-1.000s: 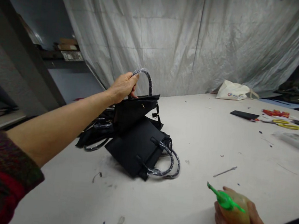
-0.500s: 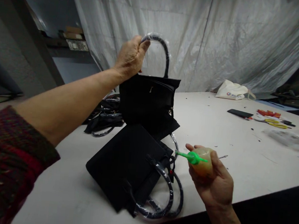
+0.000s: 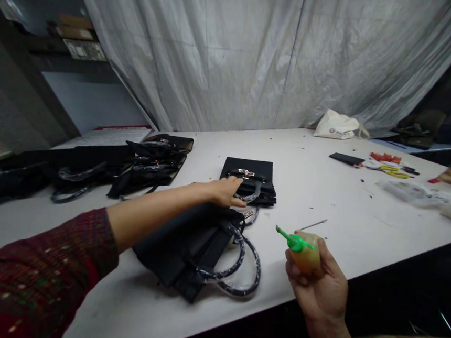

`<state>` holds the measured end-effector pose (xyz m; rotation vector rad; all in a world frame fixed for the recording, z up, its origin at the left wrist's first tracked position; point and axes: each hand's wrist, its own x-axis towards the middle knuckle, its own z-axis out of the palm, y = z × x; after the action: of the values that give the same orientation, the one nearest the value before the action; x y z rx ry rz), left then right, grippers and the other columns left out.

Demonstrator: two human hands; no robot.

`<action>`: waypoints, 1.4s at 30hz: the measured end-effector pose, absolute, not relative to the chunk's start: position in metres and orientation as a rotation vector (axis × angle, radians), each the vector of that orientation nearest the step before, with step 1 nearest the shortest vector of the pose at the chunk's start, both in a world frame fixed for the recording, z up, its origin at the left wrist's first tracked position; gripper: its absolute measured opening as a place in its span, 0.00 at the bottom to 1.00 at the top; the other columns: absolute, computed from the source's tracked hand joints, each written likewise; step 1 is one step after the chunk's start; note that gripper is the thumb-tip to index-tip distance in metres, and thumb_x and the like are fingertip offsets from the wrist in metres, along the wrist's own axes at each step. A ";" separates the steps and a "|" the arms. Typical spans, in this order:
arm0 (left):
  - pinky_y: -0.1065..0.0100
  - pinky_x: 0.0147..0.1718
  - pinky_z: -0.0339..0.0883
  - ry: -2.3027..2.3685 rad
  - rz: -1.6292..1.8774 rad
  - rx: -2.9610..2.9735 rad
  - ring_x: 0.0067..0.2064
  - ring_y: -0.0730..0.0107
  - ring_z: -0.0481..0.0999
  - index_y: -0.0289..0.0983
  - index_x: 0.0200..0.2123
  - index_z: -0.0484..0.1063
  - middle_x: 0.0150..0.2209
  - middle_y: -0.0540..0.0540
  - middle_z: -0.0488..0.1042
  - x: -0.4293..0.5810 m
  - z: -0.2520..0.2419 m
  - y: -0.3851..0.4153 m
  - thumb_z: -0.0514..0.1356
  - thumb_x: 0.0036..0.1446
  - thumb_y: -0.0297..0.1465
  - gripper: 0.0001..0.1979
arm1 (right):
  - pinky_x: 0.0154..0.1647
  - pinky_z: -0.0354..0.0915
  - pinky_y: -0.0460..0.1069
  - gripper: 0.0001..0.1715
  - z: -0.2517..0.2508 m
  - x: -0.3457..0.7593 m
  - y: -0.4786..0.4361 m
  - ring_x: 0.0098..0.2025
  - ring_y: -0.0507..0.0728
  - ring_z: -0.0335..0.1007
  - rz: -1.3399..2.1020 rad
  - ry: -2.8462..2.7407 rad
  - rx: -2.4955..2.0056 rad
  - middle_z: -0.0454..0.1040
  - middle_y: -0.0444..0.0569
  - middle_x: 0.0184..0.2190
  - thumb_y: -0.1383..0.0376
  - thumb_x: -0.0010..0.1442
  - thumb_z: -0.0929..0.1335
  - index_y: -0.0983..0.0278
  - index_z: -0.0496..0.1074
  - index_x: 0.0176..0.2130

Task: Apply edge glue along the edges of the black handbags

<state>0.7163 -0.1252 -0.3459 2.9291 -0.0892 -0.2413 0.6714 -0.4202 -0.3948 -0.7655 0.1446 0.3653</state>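
My right hand (image 3: 320, 282) is wrapped round a squeeze bottle (image 3: 308, 255) with yellowish contents and a green nozzle pointing left. My left hand (image 3: 226, 192) reaches over the table with its fingers stretched apart, at the near left edge of a black handbag (image 3: 265, 168). That handbag lies flat, its gold clasp up and its handle wrapped in clear plastic. Under my left forearm lies another black handbag (image 3: 179, 244), its plastic-wrapped handles pointing toward the table's front edge. My left arm hides part of it.
Several black bags (image 3: 150, 165) lie heaped at the left. A thin metal tool (image 3: 314, 224) rests behind the bottle. To the right are yellow-handled scissors (image 3: 394, 171), a dark flat case (image 3: 347, 159), crumpled clear plastic (image 3: 413, 191) and a white cloth bag (image 3: 335, 125).
The handbag that my left hand held up by its handle now lies on the table, and the hand has come down and loosened. My right hand still holds the bottle.
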 end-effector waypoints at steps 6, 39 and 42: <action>0.35 0.69 0.41 -0.258 -0.329 2.900 0.71 0.41 0.56 0.41 0.72 0.48 0.70 0.32 0.56 0.638 -0.380 -0.130 0.51 0.56 0.66 0.51 | 0.11 0.53 0.40 0.18 -0.405 0.668 -0.441 0.17 0.49 0.61 0.325 0.092 -0.743 0.72 0.46 0.24 0.55 0.50 0.77 0.65 0.77 0.36; 0.53 0.67 0.57 -0.183 -0.184 2.757 0.66 0.55 0.65 0.45 0.62 0.65 0.64 0.43 0.68 0.620 -0.372 -0.102 0.60 0.59 0.39 0.28 | 0.12 0.51 0.40 0.17 -0.432 0.685 -0.429 0.19 0.49 0.62 0.265 0.068 -0.786 0.73 0.47 0.27 0.55 0.54 0.75 0.65 0.74 0.38; 0.42 0.61 0.61 -0.035 -0.119 2.787 0.59 0.45 0.71 0.41 0.57 0.69 0.56 0.37 0.75 0.667 -0.402 -0.139 0.60 0.60 0.42 0.24 | 0.12 0.52 0.40 0.17 -0.432 0.683 -0.431 0.19 0.48 0.61 0.243 0.061 -0.746 0.73 0.47 0.27 0.55 0.54 0.75 0.65 0.74 0.38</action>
<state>0.6669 -0.1385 -0.4015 2.7869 -0.0345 -0.1193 0.6831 -0.4306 -0.4325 -0.7464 0.0614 0.2430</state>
